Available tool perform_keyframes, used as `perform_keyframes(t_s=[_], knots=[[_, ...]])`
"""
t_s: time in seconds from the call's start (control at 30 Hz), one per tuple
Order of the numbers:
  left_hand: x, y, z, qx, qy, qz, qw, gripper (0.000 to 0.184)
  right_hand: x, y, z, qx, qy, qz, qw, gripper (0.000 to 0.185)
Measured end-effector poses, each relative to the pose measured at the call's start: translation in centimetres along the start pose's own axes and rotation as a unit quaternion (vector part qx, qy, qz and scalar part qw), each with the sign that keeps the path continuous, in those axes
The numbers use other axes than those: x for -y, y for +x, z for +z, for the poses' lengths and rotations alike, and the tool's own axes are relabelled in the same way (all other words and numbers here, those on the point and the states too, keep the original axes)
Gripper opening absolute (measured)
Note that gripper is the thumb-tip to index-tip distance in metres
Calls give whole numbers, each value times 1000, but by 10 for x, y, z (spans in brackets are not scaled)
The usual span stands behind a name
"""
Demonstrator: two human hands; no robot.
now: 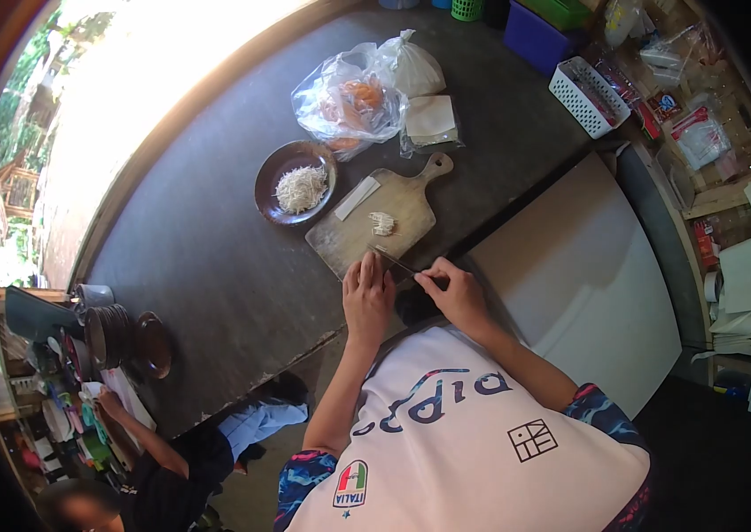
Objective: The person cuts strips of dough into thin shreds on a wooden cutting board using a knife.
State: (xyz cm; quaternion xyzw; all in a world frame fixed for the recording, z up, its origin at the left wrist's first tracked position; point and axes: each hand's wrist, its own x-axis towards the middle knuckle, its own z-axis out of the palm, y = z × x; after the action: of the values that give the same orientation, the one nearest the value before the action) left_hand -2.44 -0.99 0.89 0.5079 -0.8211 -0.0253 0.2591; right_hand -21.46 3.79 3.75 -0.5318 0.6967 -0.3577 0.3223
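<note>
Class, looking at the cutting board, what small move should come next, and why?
Probably ease the fingertips of the left hand back before cutting further: they lie very near the knife held by the right hand, its blade over the cutting board.

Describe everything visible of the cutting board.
The cutting board looks wooden, pale brown and worn, roughly rectangular, with a short handle pierced by a hole. It lies flat on the dark table, handle pointing away to the right. A white strip and a pale pile rest on it; the left hand and a knife reach over its near side.
</note>
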Motion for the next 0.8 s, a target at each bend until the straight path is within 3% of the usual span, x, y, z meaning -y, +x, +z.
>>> perform_keyframes(t_s=[0.8], knots=[[-2,-2,1,-16,-1,0,1000,43,0,-3,-1,-4,-22,0,1000,31]])
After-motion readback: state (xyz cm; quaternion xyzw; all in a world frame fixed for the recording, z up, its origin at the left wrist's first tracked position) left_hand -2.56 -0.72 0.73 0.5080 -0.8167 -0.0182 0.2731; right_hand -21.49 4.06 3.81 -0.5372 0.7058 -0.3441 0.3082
